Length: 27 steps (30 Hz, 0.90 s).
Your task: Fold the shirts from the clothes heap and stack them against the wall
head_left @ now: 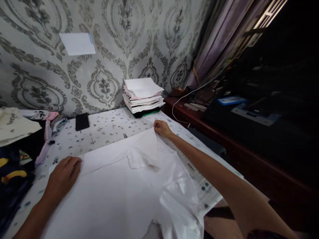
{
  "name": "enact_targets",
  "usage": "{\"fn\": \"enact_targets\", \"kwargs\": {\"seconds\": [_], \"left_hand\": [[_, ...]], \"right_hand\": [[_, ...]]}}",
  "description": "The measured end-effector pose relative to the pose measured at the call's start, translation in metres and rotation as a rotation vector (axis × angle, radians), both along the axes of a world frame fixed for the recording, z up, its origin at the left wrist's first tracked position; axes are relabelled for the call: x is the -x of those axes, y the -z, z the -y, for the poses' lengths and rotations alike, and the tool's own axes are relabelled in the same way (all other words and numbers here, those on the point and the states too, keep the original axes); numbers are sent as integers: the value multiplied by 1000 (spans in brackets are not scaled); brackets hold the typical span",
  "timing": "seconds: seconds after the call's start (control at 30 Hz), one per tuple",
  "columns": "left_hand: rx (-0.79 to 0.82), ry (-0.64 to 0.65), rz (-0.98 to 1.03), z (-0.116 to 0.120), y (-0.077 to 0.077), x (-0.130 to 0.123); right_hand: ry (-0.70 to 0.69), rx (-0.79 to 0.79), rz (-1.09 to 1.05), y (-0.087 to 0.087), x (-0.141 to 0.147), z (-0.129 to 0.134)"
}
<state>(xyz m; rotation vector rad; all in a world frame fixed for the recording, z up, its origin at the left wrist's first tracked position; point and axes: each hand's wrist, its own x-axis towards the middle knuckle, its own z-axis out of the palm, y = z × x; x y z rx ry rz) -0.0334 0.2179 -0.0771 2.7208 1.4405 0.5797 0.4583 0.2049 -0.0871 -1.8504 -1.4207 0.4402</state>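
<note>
A white T-shirt (107, 196) lies spread across a printed sheet, its far side folded over in a strip. My right hand (161, 128) pinches the shirt's far right corner, close to a sleeve (143, 154) that is turned back onto the body of the shirt. At the far left edge of the cloth, my left hand (66, 172) is closed with its fingers together on the fabric. The other sleeve (178, 202) lies loose and wrinkled at the near right.
A stack of folded clothes (143, 96) stands against the patterned wall. Unfolded clothes (20, 142) are heaped at the left, near a black phone (82, 121). Right of the sheet (107, 124) runs a dark red wooden ledge (196, 119) with a white cable (184, 96).
</note>
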Motion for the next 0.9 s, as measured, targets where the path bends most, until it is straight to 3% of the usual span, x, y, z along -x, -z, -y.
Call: {"fn": "enact_targets", "kwargs": {"seconds": [0.2,0.3,0.37,0.53,0.67,0.77,0.9], "left_hand": [[-17,-10,-33,-1,0,2],[-59,-1,-66,11,-9,-16],[-57,86,-25,28,-20,-47],[88,544,-48,80,-42,-166],[107,624,-258,94,-40,-232],[150,600,-346,90,-37,-242],[301,645,-137,83,-39,-229]], "right_hand": [[-55,22,65,-5,-6,-6],[-102,49,53,-8,-10,-7],[-120,52,37,-8,-13,-8],[-136,15,-7,-4,-14,-5],[-134,-35,-34,1,-15,-2],[-137,-64,-55,5,-17,-2],[-139,-88,-80,10,-22,-5]]}}
